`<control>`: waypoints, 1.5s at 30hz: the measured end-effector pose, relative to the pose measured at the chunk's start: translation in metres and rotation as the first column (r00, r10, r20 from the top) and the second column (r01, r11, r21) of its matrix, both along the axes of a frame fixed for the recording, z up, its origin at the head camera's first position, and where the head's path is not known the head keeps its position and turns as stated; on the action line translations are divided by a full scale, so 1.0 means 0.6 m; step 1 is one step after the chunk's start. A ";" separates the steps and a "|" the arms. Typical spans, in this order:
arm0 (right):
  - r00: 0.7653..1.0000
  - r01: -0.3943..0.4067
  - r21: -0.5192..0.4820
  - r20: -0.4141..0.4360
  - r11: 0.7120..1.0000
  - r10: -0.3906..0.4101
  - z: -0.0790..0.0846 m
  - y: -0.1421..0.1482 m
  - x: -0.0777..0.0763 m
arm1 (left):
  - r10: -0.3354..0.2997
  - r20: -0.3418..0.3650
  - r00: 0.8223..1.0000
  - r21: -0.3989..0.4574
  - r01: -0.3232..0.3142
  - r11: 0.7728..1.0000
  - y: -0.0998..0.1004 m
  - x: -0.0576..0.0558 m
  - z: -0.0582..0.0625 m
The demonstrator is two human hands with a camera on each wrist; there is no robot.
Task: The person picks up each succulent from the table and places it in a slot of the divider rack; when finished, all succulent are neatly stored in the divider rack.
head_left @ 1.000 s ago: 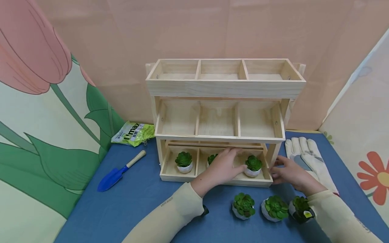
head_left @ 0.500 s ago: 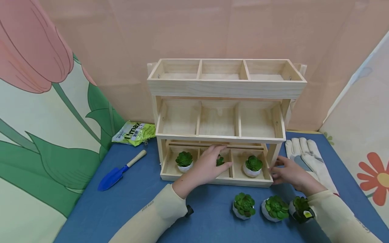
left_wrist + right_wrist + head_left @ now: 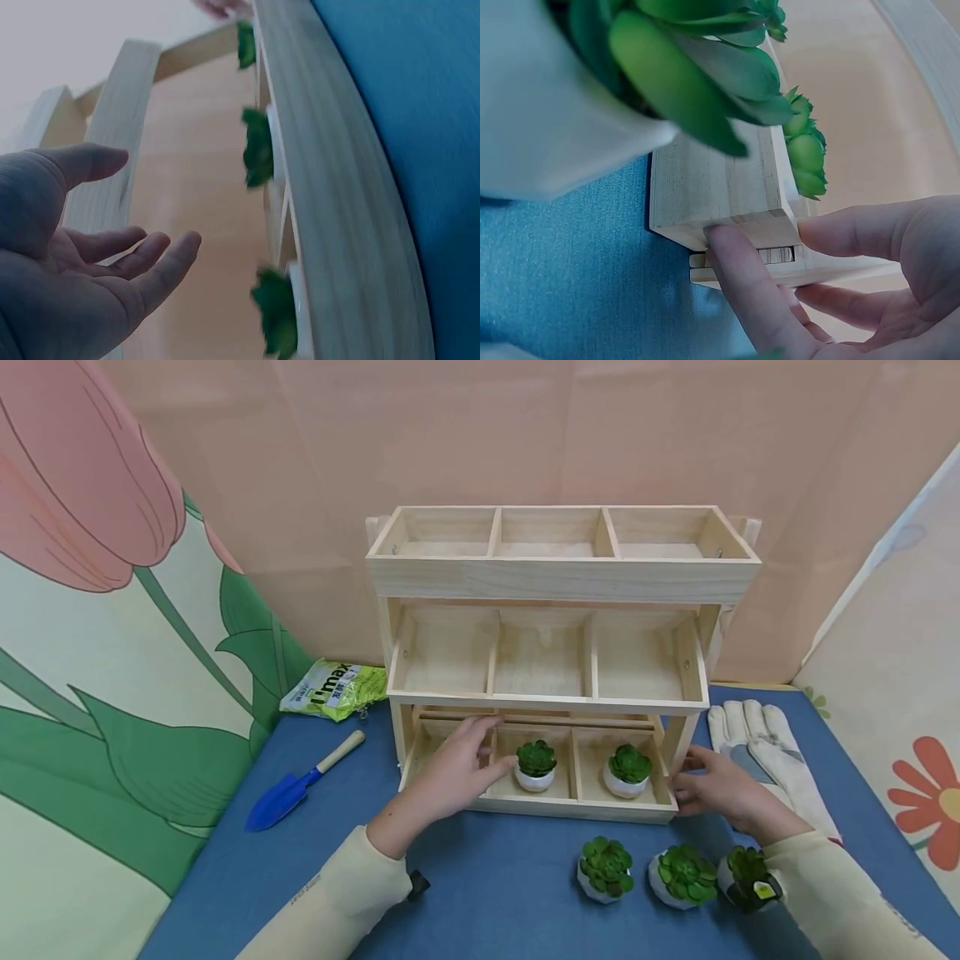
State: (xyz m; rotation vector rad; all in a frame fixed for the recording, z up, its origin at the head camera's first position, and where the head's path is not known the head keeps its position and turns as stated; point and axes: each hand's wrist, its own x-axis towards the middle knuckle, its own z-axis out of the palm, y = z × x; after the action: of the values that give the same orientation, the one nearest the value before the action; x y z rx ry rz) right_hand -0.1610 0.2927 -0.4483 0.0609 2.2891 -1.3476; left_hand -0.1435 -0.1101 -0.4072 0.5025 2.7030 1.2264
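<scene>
A three-tier wooden plant stand point(image 3: 562, 579) has three compartments per tier. Potted succulents sit in the bottom tier's middle point(image 3: 536, 764) and right point(image 3: 628, 768) compartments. My left hand point(image 3: 448, 768) is over the left compartment and hides the plant there from the head view. In the left wrist view, the nearest succulent point(image 3: 276, 315) is beside that hand, whose loosely bent fingers point(image 3: 169, 270) hold nothing. My right hand point(image 3: 716, 789) holds the bottom tier's right end, thumb at the upper edge and a finger point(image 3: 739, 277) against the end panel.
Potted succulents point(image 3: 604, 868), point(image 3: 684, 875) stand on the blue cloth in front, with another succulent point(image 3: 742, 868) partly covered by the right wrist camera. A blue trowel point(image 3: 281, 799) and a green bag point(image 3: 333, 689) lie left. White gloves point(image 3: 765, 743) lie right.
My left hand has moved left along the bottom tier, from the right plant past the middle one to the left compartment, uncovering the middle succulent. The right hand stays at the tier's end.
</scene>
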 end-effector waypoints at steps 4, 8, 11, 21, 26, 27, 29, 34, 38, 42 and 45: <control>1.000 0.002 0.004 0.001 1.000 -0.002 0.003 -0.001 -0.001 | 0.058 0.011 0.998 -0.010 -0.058 0.998 -0.033 0.005 0.006; 1.000 0.010 0.005 0.006 1.000 -0.010 0.004 -0.002 -0.001 | 0.083 0.012 0.996 -0.023 -0.083 0.996 -0.064 0.008 0.011; 1.000 0.012 0.006 0.005 1.000 -0.012 0.003 -0.003 0.000 | 0.089 0.015 0.996 -0.027 -0.089 0.996 -0.088 0.011 0.010; 1.000 0.009 0.004 0.006 1.000 -0.009 0.001 0.000 0.000 | 0.121 0.039 0.992 -0.023 -0.120 0.992 -0.148 0.017 0.010; 1.000 0.010 0.009 0.015 1.000 -0.010 0.000 0.000 -0.001 | 0.182 0.065 0.981 -0.025 -0.181 0.983 -0.170 0.017 0.007; 1.000 0.013 0.007 0.017 1.000 -0.013 0.000 -0.001 -0.001 | 0.204 0.067 0.977 -0.026 -0.203 0.979 -0.173 0.017 0.006; 1.000 0.009 0.006 0.016 1.000 -0.009 0.000 0.000 -0.001 | 0.255 0.057 0.965 -0.030 -0.254 0.967 -0.178 0.016 0.005; 1.000 0.008 0.010 0.017 1.000 -0.008 -0.002 0.001 -0.003 | 0.383 0.048 0.922 -0.034 -0.382 0.924 -0.186 0.012 0.000; 1.000 0.013 0.009 0.024 1.000 -0.013 -0.002 0.000 -0.002 | 0.416 0.101 0.904 -0.067 -0.411 0.909 -0.193 0.005 -0.014; 0.999 0.019 0.005 0.028 1.000 -0.019 0.000 -0.001 0.000 | 0.396 0.201 0.896 -0.076 -0.388 0.918 -0.203 -0.007 -0.036; 1.000 0.016 0.004 0.025 1.000 -0.016 0.000 -0.001 0.000 | 0.353 0.289 0.890 -0.009 -0.366 0.931 -0.209 -0.016 -0.054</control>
State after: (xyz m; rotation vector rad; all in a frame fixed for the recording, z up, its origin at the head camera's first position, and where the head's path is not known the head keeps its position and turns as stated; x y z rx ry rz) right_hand -0.1612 0.2920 -0.4482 0.0974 2.2758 -1.3429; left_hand -0.1532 -0.2356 -0.4395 -0.1784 2.5885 1.3246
